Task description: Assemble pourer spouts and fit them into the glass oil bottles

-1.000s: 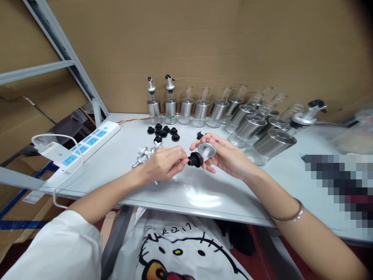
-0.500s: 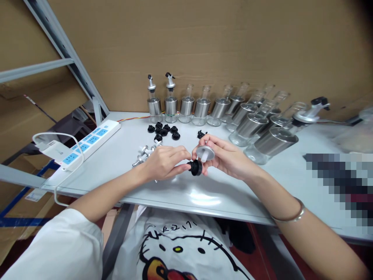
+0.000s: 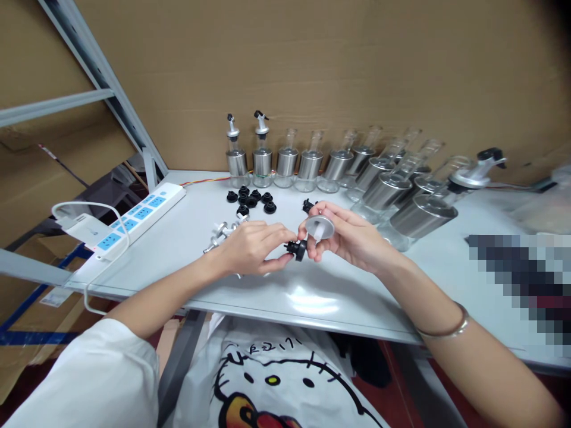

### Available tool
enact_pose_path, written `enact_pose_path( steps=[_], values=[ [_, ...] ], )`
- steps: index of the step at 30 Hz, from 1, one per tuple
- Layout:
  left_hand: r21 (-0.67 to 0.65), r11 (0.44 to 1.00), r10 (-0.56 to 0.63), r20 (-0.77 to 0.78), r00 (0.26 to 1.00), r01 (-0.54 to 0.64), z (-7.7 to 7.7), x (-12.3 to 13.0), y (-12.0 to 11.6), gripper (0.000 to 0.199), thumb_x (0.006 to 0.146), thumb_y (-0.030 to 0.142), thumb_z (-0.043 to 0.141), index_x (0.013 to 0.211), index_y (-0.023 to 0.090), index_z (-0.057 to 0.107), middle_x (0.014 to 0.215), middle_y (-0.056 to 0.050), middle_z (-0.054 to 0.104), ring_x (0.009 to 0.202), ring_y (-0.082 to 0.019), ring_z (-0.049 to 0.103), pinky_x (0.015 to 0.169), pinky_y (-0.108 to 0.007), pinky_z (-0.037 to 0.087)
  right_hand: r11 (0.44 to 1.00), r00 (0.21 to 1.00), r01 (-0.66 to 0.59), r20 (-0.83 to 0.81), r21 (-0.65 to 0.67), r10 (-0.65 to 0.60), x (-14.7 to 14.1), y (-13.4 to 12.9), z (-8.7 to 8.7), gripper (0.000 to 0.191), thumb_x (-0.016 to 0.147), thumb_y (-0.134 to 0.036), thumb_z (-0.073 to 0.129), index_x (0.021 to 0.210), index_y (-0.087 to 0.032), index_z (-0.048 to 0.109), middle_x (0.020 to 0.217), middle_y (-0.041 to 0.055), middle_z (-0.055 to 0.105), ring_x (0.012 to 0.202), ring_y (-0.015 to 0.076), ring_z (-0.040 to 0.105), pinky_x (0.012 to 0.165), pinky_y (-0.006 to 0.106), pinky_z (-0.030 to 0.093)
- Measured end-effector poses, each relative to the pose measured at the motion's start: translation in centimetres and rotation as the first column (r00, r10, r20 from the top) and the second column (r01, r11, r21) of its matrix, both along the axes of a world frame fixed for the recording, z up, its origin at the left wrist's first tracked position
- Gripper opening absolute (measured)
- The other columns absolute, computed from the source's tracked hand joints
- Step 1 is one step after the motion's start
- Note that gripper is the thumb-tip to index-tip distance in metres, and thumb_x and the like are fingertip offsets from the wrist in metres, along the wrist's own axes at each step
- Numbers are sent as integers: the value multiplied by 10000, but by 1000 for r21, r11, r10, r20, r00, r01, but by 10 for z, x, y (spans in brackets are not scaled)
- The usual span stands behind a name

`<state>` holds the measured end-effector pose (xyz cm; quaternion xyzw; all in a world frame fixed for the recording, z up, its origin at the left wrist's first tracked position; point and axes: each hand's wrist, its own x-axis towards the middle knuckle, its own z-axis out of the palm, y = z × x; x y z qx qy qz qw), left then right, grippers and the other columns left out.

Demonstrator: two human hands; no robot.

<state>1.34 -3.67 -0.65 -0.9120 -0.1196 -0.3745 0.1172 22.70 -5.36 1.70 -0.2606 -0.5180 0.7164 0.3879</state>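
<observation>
The left hand (image 3: 252,246) pinches a black stopper (image 3: 300,250), now turned more edge-on; the right hand (image 3: 350,238) holds a silver spout (image 3: 320,226), still unjoined.

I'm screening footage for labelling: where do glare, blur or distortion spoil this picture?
Head view: glare whitens part of the tabletop; the rightmost bottle looks slanted, likely lens distortion; the pale bundle at right is blurred; pixelation hides detail below it.

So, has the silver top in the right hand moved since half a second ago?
Yes. Against the black piece on the table, the silver top sits slightly further right and higher in view.
</observation>
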Motion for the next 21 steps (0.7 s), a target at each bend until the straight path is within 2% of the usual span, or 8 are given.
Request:
enact_pose_path(
  steps=[4,8,11,21],
  values=[
    [35,998,50,41,998,-51,0,0,1,132,916,259,521,995,154,533,751,-7,706,523,-99,587,522,-224,446,993,995,100,7,65,-101,-1,1,-2,362,809,-505,694,828,-196,506,808,-7,660,572,111,645,563,269,548],
    [11,997,74,133,988,-76,1,-1,4,152,946,315,489,943,168,526,681,24,669,471,-80,536,511,-214,435,972,978,203,30,115,-207,-1,4,-7,390,780,-544,705,818,-198,530,632,-83,552,417,44,498,485,224,456],
    [29,995,89,163,983,-95,1,-2,6,184,966,341,461,914,173,516,644,33,648,453,-82,516,501,-216,426,952,964,249,50,175,-261,0,5,-9,365,782,-525,713,821,-203,545,561,-100,504,410,44,473,480,221,423],
    [39,995,86,140,986,-93,4,-1,5,283,1008,393,401,897,163,522,627,27,661,478,-84,567,515,-214,410,951,982,144,77,273,-170,0,5,-11,234,812,-386,729,828,-195,594,642,-42,639,496,94,598,492,241,448]
  ],
)
